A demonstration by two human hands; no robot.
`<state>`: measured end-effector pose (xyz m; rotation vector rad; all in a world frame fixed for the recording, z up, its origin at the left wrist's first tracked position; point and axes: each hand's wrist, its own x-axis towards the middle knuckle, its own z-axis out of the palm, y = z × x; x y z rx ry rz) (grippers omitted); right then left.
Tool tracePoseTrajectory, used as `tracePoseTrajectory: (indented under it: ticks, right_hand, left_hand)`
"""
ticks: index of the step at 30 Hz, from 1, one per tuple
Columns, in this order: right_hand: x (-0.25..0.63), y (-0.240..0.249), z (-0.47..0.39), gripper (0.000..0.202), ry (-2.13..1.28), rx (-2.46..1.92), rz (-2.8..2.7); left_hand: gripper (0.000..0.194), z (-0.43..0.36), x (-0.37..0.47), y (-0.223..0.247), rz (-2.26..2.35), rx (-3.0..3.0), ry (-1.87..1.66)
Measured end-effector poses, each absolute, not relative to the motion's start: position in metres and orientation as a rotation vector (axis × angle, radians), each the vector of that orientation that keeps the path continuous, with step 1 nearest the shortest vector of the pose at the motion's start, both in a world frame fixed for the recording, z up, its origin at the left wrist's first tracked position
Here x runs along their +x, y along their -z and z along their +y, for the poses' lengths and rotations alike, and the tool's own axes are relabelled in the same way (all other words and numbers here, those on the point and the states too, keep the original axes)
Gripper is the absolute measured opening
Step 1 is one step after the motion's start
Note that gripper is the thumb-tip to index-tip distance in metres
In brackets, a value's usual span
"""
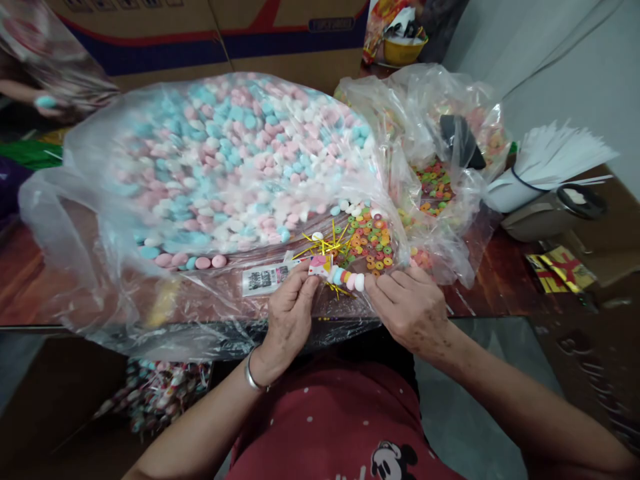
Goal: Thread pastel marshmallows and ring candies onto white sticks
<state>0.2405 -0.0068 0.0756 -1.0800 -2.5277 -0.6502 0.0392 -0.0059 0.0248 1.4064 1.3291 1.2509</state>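
Between my two hands, low over the table's front edge, is a short candy skewer (350, 279) with white, pink, blue and orange pieces in a row. Thumb and fingers of my left hand (294, 303) pinch a small colourful printed wrapper (321, 267) at its left end. My right hand (409, 305) has its fingers closed at the other end, by the last white piece; the stick itself is hidden there. Just behind lie golden twist ties (330, 248) and a heap of ring candies (371, 241). A white printed packet (265, 279) is left of my left hand.
A large clear bag (83, 200) of pastel candies fills the table. Right of it are a bag of ring candies (435, 183), white sticks in a cup (510, 190) and a grey lidded container (537, 217). Finished-looking skewers (160, 393) fill a box below. Another person's hand (53, 107) holds a blue candy.
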Motion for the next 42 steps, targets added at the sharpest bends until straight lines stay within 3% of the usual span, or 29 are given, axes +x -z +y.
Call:
tracePoseTrajectory:
  ticks: [14,21,28,42]
  right_hand:
    - [0.221,-0.063,-0.003,0.019,0.62,-1.189,-2.444]
    - [0.271,-0.082,0.018,0.02,0.473,-1.111,-2.431]
    - [0.299,-0.097,0.026,0.013,0.37,-0.982,-2.412]
    - [0.297,-0.098,0.03,0.015,0.476,-0.89,-2.637]
  left_hand:
    - [0.025,-0.001,0.04,-0.014,1.373,1.528,-1.261]
    - [0.013,0.022,0.0,-0.022,1.013,2.006,-1.363]
    - [0.025,0.027,-0.013,-0.022,0.693,2.189,-1.21]
    - [0.021,0.033,-0.016,-0.02,0.652,2.231,-1.013]
